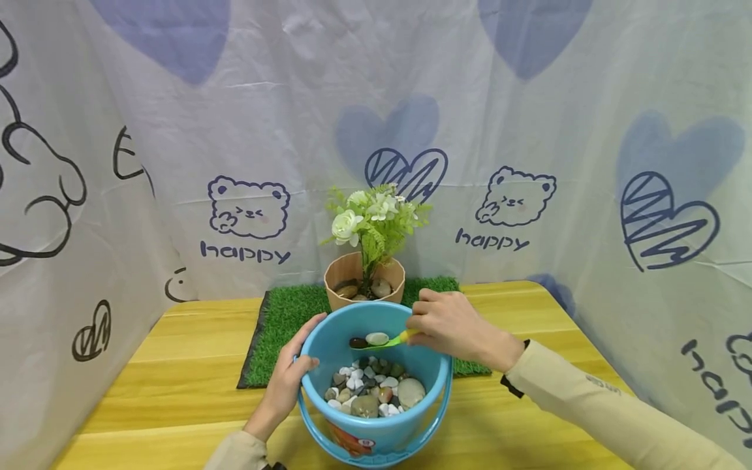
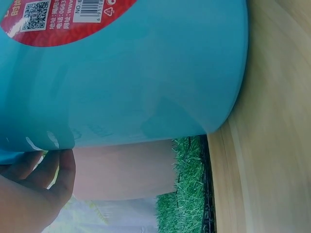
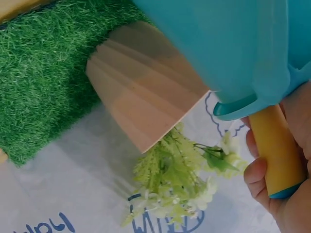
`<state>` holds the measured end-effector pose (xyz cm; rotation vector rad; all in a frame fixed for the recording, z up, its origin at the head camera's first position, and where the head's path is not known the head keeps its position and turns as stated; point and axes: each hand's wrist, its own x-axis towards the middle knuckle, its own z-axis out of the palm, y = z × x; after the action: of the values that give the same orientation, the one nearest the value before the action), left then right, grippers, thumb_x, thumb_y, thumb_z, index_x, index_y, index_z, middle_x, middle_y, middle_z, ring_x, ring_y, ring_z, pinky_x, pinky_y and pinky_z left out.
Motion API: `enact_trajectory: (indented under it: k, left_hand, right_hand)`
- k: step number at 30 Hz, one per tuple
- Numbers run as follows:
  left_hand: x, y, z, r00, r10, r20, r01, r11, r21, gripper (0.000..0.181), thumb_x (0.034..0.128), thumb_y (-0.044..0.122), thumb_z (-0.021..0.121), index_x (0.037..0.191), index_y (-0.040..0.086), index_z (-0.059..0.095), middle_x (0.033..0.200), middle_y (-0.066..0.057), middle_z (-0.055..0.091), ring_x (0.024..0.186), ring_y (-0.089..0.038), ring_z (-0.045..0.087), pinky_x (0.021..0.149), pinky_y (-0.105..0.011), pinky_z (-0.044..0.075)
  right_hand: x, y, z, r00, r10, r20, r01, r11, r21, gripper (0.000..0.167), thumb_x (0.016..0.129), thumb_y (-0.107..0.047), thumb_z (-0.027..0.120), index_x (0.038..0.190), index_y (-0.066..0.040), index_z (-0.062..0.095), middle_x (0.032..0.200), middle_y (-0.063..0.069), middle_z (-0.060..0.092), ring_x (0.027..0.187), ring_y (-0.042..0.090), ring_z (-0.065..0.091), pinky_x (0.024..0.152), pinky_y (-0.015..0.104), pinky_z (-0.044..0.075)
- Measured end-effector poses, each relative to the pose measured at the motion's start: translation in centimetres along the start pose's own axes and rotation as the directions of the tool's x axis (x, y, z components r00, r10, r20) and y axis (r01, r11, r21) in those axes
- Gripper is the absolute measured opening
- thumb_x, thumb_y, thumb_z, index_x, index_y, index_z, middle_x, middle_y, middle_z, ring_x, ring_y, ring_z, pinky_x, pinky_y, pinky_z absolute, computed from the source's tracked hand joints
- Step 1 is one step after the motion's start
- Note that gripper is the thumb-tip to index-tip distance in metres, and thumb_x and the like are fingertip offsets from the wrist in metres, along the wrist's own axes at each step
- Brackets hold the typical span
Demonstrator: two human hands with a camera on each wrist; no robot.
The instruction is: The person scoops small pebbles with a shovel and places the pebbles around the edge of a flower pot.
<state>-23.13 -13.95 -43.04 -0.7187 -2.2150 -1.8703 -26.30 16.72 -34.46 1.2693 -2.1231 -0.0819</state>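
Observation:
A blue bucket [image 1: 376, 423] with many pebbles [image 1: 364, 405] in its bottom stands at the table's front. My left hand [image 1: 289, 375] grips its left rim, thumb inside; in the left wrist view the fingers of that hand [image 2: 41, 187] press the outer wall [image 2: 136, 82]. My right hand [image 1: 449, 324] holds a small green shovel [image 1: 390, 341] over the bucket's inside, with a white stone [image 1: 376, 339] and a dark stone [image 1: 357, 343] on its blade. In the right wrist view my right hand [image 3: 291, 160] is curled round the yellow handle [image 3: 276, 150].
Behind the bucket, a pinkish flowerpot [image 1: 364, 277] with white artificial flowers [image 1: 382, 207] and stones stands on a green grass mat [image 1: 282, 333]. Yellow wooden tabletop [image 1: 176, 391] lies on both sides. A printed white cloth [image 1: 317, 78] hangs behind and beside the table.

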Motion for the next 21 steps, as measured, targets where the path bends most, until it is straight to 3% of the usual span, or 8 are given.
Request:
enact_trajectory:
  k: [10, 21]
  left_hand:
    - [-0.10, -0.16, -0.01, 1.000, 0.013, -0.002, -0.013, 1.000, 0.013, 0.069, 0.0843, 0.004, 0.039, 0.151, 0.022, 0.038, 0.146, -0.020, 0.046, 0.125, -0.044, 0.053, 0.089, -0.044, 0.054]
    - [-0.06, -0.20, 0.04, 1.000, 0.021, 0.000, -0.021, 1.000, 0.018, 0.069, 0.0839, 0.004, 0.039, 0.151, 0.019, 0.037, 0.146, -0.020, 0.047, 0.125, -0.044, 0.053, 0.089, -0.043, 0.054]
  right_hand:
    - [-0.08, 0.91, 0.32, 1.000, -0.028, -0.006, 0.028, 1.000, -0.009, 0.021, 0.076, -0.042, 0.079, 0.086, -0.024, 0.076, 0.080, -0.008, 0.065, 0.071, 0.011, 0.045, 0.056, 0.020, 0.039]
    - [0.11, 0.84, 0.24, 0.995, 0.068, 0.076, -0.069, 0.998, 0.006, 0.019, 0.081, -0.040, 0.075, 0.092, -0.026, 0.078, 0.082, -0.009, 0.062, 0.070, 0.011, 0.045, 0.058, 0.023, 0.031]
